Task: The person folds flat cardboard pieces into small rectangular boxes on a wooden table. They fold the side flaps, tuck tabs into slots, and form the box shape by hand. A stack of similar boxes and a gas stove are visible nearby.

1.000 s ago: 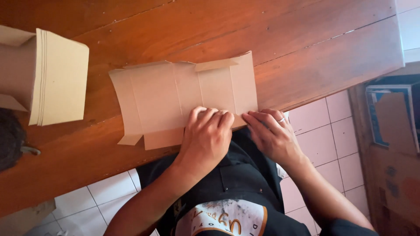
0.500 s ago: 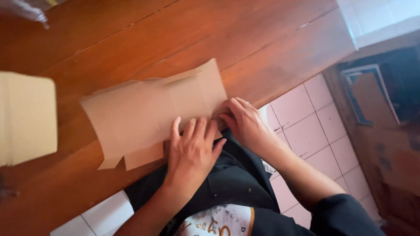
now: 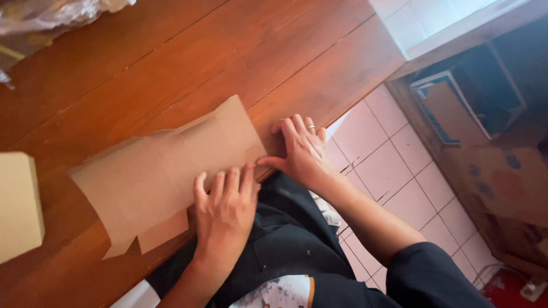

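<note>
A wide brown wooden table (image 3: 171,63) fills the view. A flat, unfolded cardboard box blank (image 3: 165,171) lies along its near edge, with a folded cardboard box (image 3: 20,205) at the far left. My left hand (image 3: 225,208) presses flat on the blank's near right part, fingers together. My right hand (image 3: 299,151), fingers spread, pins the right corner. To crease well, I judge firm, even pressure along the fold line matters.
</note>
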